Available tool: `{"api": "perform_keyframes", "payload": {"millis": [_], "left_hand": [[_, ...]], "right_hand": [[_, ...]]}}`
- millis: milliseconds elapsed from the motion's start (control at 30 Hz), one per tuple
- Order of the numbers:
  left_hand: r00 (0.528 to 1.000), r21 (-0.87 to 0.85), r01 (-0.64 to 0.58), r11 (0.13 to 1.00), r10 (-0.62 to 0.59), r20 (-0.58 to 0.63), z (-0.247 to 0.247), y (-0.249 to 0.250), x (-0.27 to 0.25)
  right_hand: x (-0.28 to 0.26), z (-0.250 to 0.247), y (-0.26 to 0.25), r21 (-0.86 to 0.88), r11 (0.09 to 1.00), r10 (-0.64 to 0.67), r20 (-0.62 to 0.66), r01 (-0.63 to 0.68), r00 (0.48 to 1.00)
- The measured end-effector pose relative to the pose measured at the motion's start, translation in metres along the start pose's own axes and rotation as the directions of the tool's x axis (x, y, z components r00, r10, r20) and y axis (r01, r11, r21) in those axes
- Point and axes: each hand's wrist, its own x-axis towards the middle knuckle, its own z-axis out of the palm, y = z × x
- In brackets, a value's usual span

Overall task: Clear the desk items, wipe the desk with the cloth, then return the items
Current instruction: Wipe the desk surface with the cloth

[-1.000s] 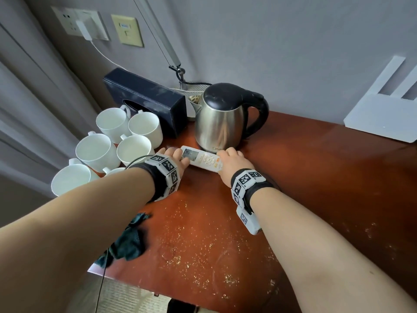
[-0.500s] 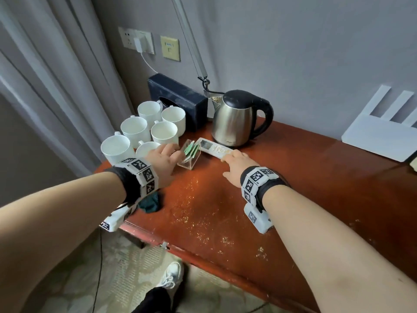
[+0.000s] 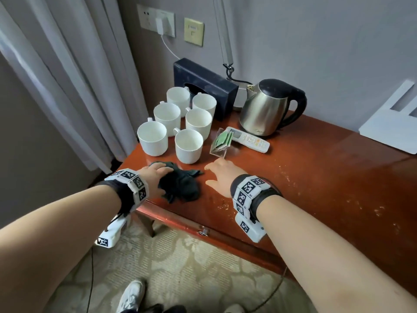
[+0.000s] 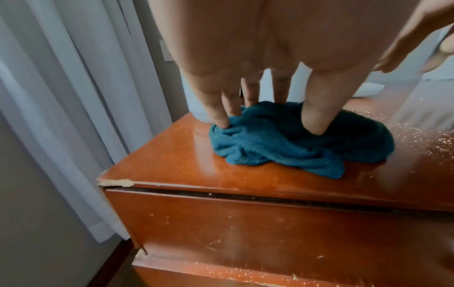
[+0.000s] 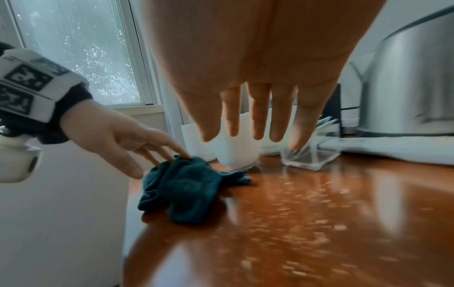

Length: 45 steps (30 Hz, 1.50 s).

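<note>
A crumpled dark teal cloth lies on the front left corner of the red-brown desk. My left hand rests on it, straight fingers pressing into its top. My right hand hovers just right of the cloth, fingers spread and straight, holding nothing. Pale specks are scattered over the desk top. Behind the hands stand several white cups, a clear holder with green packets, a white remote and a steel kettle.
A dark tissue box stands against the wall behind the cups. A white router sits at the back right. Grey curtains hang close to the desk's left edge. The desk's front edge lies just below the cloth.
Both hands have drawn back from the remote and holder toward the front edge. The left hand now rests on the cloth. The remote and holder stay beside the kettle.
</note>
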Motion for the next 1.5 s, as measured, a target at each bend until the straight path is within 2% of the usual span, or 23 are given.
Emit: {"api": "perform_keyframes", "payload": {"millis": [67,167,267,367,500,667,700,800,900,967,1033,1133,1300,1400,1500], "left_hand": [[0.995,-0.065,-0.104,0.993,0.102,-0.021,-0.001,-0.021,0.004],[0.983,-0.105,-0.170,0.980,0.161,-0.092,0.004,-0.049,0.007],[0.978,0.005,-0.172,0.985,0.171,-0.116,0.013,-0.072,0.009],[0.980,0.086,-0.168,0.982,0.175,-0.092,0.020,-0.082,0.013],[0.980,0.052,-0.188,0.981,0.191,-0.056,0.029,-0.070,0.018],[0.987,0.089,-0.161,0.983,0.162,-0.003,0.041,-0.027,0.020],[0.989,0.082,-0.148,0.986,0.148,-0.003,0.042,-0.017,0.022],[0.995,0.042,-0.098,0.994,0.098,-0.003,0.043,0.003,0.028],[0.999,0.045,-0.043,0.998,0.042,0.009,0.049,0.014,0.031],[1.000,0.081,-0.011,0.997,0.010,0.014,0.054,0.019,0.033],[1.000,0.101,0.014,0.995,-0.016,0.020,0.057,0.021,0.036],[0.999,0.084,0.030,0.996,-0.033,0.030,0.059,0.022,0.038],[0.998,0.076,0.035,0.996,-0.039,0.057,0.058,0.023,0.039],[0.996,0.072,0.035,0.997,-0.040,0.077,0.055,0.024,0.038],[0.996,0.069,0.029,0.997,-0.034,0.077,0.053,0.024,0.037]], "right_hand": [[0.016,0.017,-0.033,0.034,0.999,-0.002,-0.021,0.003,1.000],[0.039,0.043,-0.076,0.083,0.996,0.040,-0.020,-0.038,0.999],[0.054,0.063,-0.106,0.085,0.988,0.129,-0.009,-0.128,0.992],[0.054,0.075,-0.117,0.069,0.979,0.200,-0.099,-0.194,0.975],[0.022,0.083,-0.096,0.083,0.966,0.254,-0.151,-0.244,0.955],[-0.044,0.077,-0.044,0.019,0.943,0.330,0.079,-0.333,0.941],[-0.053,0.072,-0.032,0.044,0.933,0.353,0.090,-0.358,0.931],[-0.067,0.048,0.000,0.234,0.869,0.457,-0.045,-0.436,0.888],[-0.062,0.020,0.028,0.373,0.808,0.564,-0.264,-0.456,0.783],[-0.047,0.010,0.046,0.344,0.783,0.610,-0.262,-0.518,0.748],[-0.024,0.015,0.061,0.254,0.774,0.624,-0.152,-0.579,0.767],[0.009,0.037,0.068,0.192,0.791,0.594,-0.016,-0.581,0.804],[0.030,0.056,0.062,0.120,0.805,0.593,-0.105,-0.582,0.798],[0.023,0.059,0.052,0.058,0.875,0.484,-0.124,-0.481,0.866],[0.004,0.062,0.029,-0.010,0.969,0.245,-0.078,-0.247,0.966]]}}
